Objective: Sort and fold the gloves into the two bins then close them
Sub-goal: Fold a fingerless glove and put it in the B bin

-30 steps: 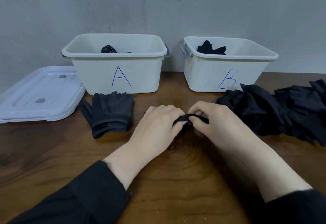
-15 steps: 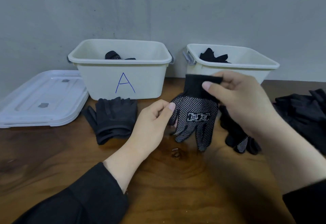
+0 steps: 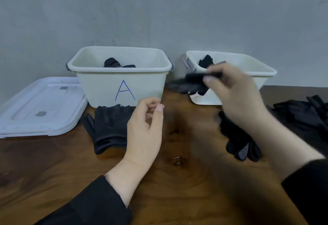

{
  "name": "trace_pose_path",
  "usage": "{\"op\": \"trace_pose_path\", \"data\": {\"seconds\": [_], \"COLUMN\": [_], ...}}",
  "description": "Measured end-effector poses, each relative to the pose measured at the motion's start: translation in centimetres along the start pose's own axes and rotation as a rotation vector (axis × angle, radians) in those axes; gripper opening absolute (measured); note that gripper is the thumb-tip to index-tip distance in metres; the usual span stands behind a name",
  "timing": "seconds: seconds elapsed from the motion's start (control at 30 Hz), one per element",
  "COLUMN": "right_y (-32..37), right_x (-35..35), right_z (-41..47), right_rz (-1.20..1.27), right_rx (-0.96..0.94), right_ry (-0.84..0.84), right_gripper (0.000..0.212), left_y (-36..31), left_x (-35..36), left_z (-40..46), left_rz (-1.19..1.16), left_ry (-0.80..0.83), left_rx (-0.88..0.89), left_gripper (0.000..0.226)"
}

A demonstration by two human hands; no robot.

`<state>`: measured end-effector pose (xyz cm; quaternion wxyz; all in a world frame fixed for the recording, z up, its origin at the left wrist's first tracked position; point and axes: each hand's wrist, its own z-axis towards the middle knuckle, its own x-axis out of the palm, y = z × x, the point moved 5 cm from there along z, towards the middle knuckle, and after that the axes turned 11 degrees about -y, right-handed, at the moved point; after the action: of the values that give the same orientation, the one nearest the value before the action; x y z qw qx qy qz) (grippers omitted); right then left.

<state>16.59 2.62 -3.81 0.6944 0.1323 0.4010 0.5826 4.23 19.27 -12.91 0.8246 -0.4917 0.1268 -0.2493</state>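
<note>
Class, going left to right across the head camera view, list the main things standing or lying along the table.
white lid → folded gloves → bin A → left hand → right hand holding a glove → loose glove pile

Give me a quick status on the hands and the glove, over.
Right hand pinches blurred black glove between bin A and the right bin. Left hand holds nothing, loosely curled. Both bins unlidded, path clear.

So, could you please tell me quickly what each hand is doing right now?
Left hand: open, fingers loosely curled, holding nothing.
Right hand: pinching a blurred black glove in the air.
</note>
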Motion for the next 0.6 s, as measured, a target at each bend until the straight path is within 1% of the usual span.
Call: {"op": "trace_pose_path", "data": {"seconds": [0.07, 0.13, 0.17, 0.2, 0.23, 0.3, 0.43, 0.5, 0.6], "right_y": [-2.4, -4.9, -5.5, -5.8, -5.8, -5.4, -5.6, -5.8, -5.7], "right_x": [1.2, 2.1, 2.2, 2.3, 2.2, 2.4, 3.0, 3.0, 3.0], "right_z": [-4.3, -8.1, -9.5, -10.4, -11.1, -11.5, -11.5, -11.5, -11.6], "right_rz": [-0.133, -0.279, -0.325, -0.349, -0.355, -0.364, -0.391, -0.385, -0.366], "right_rx": [0.006, -0.044, -0.057, -0.068, -0.09, -0.133, -0.162, -0.168, -0.168], "right_ry": [0.212, 0.428, 0.498, 0.527, 0.532, 0.505, 0.444, 0.429, 0.436], "right_gripper": [0.021, 0.022, 0.024, 0.027, 0.03, 0.031, 0.025, 0.022, 0.021], "left_y": [-0.2, 0.1, 0.3, 0.6, 0.9, 1.1, 1.6, 1.8, 1.7], "left_x": [0.1, 0.4, 0.7, 1.2, 1.7, 2.6, 4.0, 4.3, 4.4], "left_z": [-0.1, -0.2, -0.2, -0.3, -0.5, -1.1, -2.6, -2.9, -3.0], "left_rz": [-0.003, 0.042, 0.089, 0.152, 0.228, 0.381, 0.59, 0.651, 0.688], "left_ry": [0.005, 0.052, 0.096, 0.157, 0.229, 0.372, 0.637, 0.699, 0.717], "left_rx": [0.028, 0.039, 0.039, 0.043, 0.059, 0.145, 0.313, 0.374, 0.427], "left_gripper": [0.019, 0.025, 0.025, 0.024, 0.021, 0.019, 0.021, 0.022, 0.02]}}
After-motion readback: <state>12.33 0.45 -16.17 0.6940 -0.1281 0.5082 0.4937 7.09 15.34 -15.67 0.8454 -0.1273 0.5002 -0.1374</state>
